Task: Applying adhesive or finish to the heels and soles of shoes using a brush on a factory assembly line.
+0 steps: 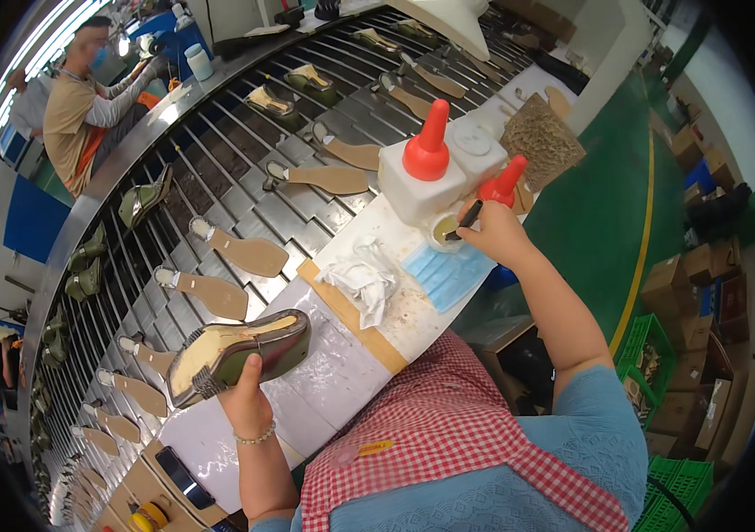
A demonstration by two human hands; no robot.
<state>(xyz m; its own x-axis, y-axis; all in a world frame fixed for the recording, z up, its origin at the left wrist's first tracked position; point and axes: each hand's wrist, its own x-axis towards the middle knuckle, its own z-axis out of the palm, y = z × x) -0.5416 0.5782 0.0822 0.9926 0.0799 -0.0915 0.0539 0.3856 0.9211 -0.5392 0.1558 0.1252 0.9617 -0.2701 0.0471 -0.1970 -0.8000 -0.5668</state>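
I see the left hand (249, 406) gripping a dark green shoe (284, 346) with its bottom turned up, the thumb pressed along the near side; the other fingers are mostly hidden under it, so I cannot tell how they are spread. The shoe is at the near left, over the line where the plastic-covered part of the desk (413, 321) meets the conveyor (293, 204), and I can't make out whether it touches either one.

On the right, I see the right hand (494, 236) with its fingers closed around a slim black tool (471, 213), its tip pointing down at a small cup (433, 239) of yellowish liquid (whether the tip is wet, I cannot tell from here). Just beyond the cup is a white bottle (417, 188) with a red cone cap; a second red cone cap (503, 182) is just right of it, and a rough brown block (541, 142) lies farther right. Nearer me, a blue face mask (448, 273) lies flat beside a crumpled white cloth (364, 277).

Tan soles (240, 250) lie in a row along the conveyor's near side, with more green shoes (145, 197) toward its far side. A phone (184, 476) rests at the near left, and a masked co-worker (76, 120) sits at the far left.
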